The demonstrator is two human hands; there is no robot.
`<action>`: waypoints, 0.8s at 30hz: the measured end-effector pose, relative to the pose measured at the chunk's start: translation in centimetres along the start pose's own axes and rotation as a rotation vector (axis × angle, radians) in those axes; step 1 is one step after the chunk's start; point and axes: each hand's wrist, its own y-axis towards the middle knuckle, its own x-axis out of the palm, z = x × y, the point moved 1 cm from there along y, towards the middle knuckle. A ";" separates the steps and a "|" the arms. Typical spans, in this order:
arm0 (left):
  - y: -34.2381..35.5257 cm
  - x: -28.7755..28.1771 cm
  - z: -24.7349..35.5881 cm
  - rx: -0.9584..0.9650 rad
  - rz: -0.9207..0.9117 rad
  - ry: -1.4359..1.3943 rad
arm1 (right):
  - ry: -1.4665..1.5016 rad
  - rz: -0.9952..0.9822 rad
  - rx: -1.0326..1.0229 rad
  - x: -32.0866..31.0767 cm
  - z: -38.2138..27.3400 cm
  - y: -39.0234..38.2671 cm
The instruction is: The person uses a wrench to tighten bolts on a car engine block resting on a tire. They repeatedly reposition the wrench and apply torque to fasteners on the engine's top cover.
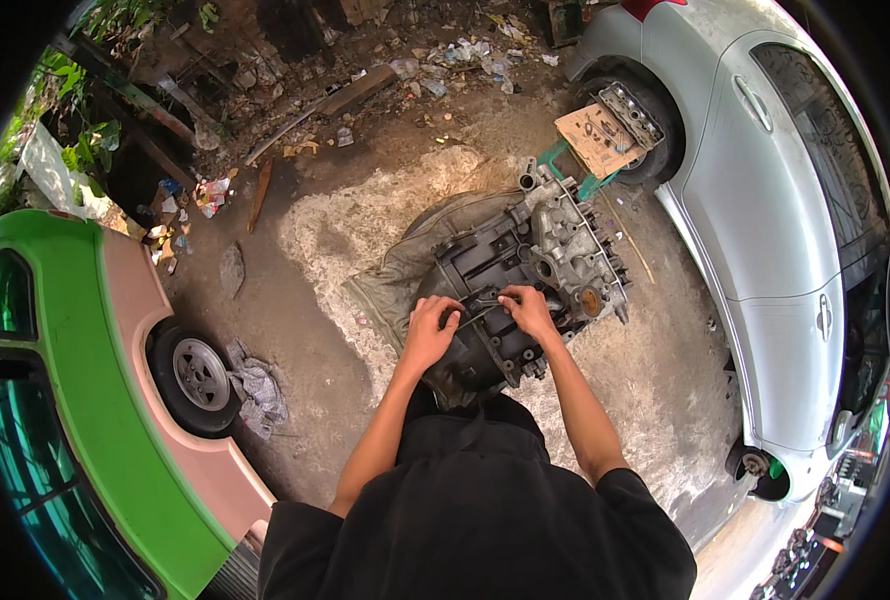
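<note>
A dark engine block (490, 350) with a lighter cylinder head (560, 235) at its right lies on a crumpled grey cloth (375, 300) in front of me. My left hand (431, 330) is at the block's left side, fingers curled on something I cannot make out. My right hand (527, 312) is over the middle of the block, thumb and index finger closed at a thin dark piece (484, 304) that lies between my hands. Whether that piece is loose or fixed to the engine is too small to tell.
A green and pink car (95, 380) stands at left, a silver car (775, 270) at right. A board (590, 135) with small parts and a metal component rests on a green stool (593, 180) beside the silver car's wheel. Rubbish and planks (355, 90) lie along the back.
</note>
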 end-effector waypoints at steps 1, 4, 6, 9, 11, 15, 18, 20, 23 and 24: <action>0.8 -0.2 -0.4 0.021 -0.042 0.034 | -0.014 0.004 0.001 -0.1 -0.2 0.3; 2.3 0.2 -2.0 0.058 -0.170 0.086 | -0.041 0.002 0.060 0.2 -0.6 0.5; 3.4 0.5 -3.0 0.073 -0.242 0.102 | -0.056 0.040 0.073 0.6 -0.8 0.9; 4.1 1.2 -4.2 0.063 -0.332 0.121 | -0.048 0.118 0.031 1.4 -0.6 1.0; 4.8 1.4 -4.5 0.082 -0.331 0.083 | -0.002 0.217 0.039 1.9 -0.4 1.0; 5.8 2.8 -4.4 0.084 -0.352 0.067 | 0.183 0.417 0.066 3.4 0.7 0.4; 6.5 3.7 -4.1 0.115 -0.342 0.069 | 0.452 0.408 0.170 4.3 2.1 0.3; 6.7 4.1 -4.0 0.070 -0.345 0.051 | 0.647 0.443 0.184 5.0 2.9 0.3; 7.3 4.5 -3.9 0.022 -0.349 0.062 | 0.786 0.455 0.149 5.6 3.6 0.1; 7.3 4.6 -4.0 0.004 -0.351 0.071 | 0.857 0.454 0.178 5.8 3.8 0.0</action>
